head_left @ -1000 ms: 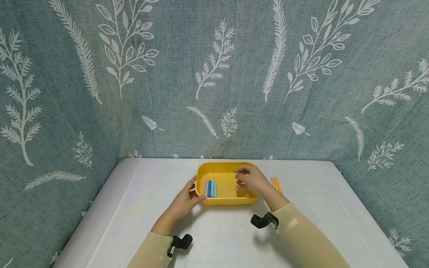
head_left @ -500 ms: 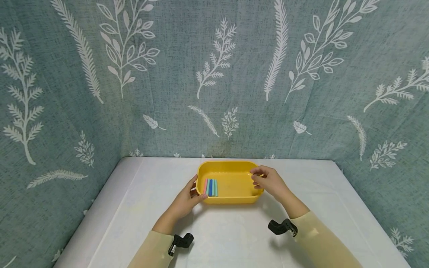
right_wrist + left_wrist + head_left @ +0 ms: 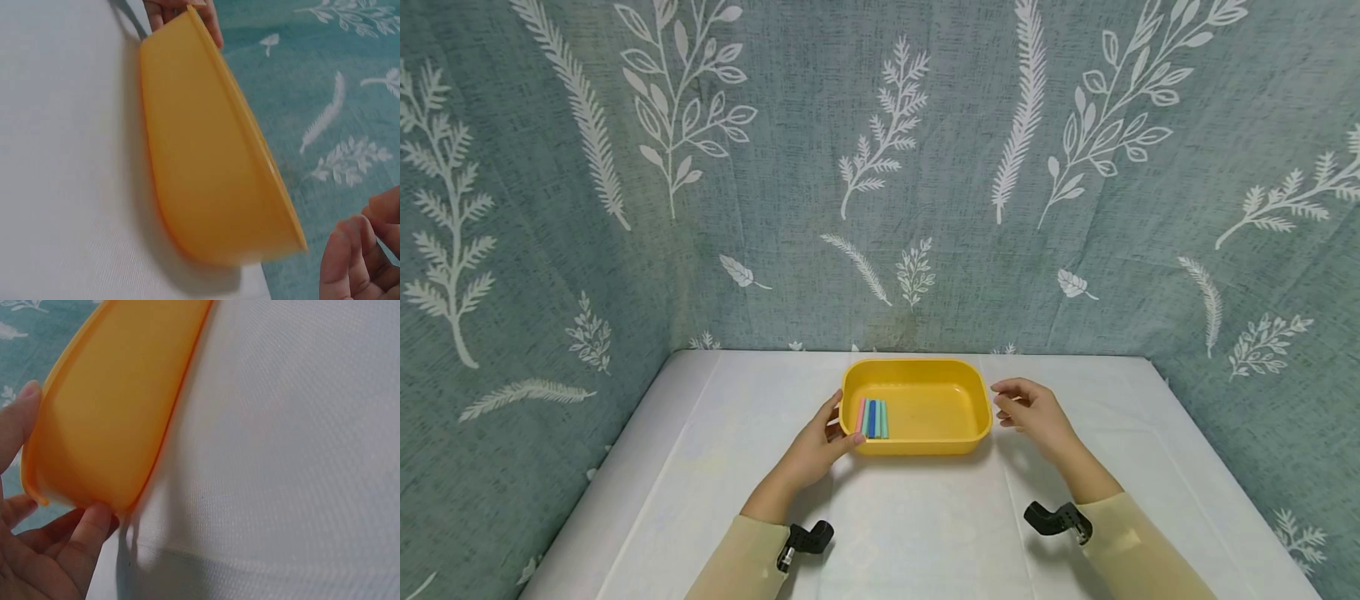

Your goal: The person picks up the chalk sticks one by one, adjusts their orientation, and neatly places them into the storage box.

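Observation:
A yellow plastic tray (image 3: 936, 448) rests on the white table. My left hand (image 3: 811, 450) grips its left end, thumb over the front rim and fingers on the outer side; the left wrist view shows this hand (image 3: 59, 550) at the tray's corner. Inside, at the left, several chalk-like sticks (image 3: 872, 419) in pink, light green and blue lie side by side. Just right of the tray, apart from it, is my right hand (image 3: 1033, 417), fingers loosely bent with nothing visible between them. The right wrist view catches its fingertips (image 3: 340, 250) beside the tray.
The white-covered table (image 3: 917, 533) extends around the tray. A teal leaf-patterned cloth (image 3: 790, 275) hangs behind it and along both sides. Black wrist cameras (image 3: 808, 539) sit on both sleeves.
My right hand has moved right, from inside the tray to beyond its right end. Orange sticks seen there earlier are now hidden from view. My left hand keeps its hold.

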`<state>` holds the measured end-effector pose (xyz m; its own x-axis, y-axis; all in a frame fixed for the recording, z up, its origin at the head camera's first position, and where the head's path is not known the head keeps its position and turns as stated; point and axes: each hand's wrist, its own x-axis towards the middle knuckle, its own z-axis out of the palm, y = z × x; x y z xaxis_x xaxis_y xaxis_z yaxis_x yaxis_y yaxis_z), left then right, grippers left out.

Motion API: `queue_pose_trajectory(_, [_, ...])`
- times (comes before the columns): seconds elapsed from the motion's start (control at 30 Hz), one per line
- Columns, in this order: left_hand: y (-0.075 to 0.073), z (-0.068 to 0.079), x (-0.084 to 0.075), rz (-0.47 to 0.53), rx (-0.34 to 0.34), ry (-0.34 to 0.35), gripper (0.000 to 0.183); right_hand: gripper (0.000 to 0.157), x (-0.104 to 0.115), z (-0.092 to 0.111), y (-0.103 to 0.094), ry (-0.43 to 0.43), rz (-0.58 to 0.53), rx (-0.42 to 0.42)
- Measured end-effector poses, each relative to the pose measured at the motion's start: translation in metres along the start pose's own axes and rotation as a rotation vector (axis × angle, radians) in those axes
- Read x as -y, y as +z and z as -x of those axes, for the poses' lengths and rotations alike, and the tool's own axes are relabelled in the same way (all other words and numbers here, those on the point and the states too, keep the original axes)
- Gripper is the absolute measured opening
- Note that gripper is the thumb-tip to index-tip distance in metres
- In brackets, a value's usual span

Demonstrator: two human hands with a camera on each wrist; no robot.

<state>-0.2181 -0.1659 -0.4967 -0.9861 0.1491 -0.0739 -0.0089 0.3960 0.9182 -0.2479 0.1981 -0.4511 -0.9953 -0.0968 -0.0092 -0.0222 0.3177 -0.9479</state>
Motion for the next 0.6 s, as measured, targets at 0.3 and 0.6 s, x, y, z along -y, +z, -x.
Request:
queue_pose_trajectory(0.3, [0.001, -0.001, 0.002, -0.004, -0.003, 0.009, 0.092, 0.031, -0.016, -0.001, -0.018, 0.036, -0.007, -0.057])
queue_pose_trajectory(0.6, [0.001, -0.001, 0.002, -0.005, -0.001, 0.03, 0.091, 0.033, -0.029, -0.012, -0.034, 0.105, 0.127, -0.106])
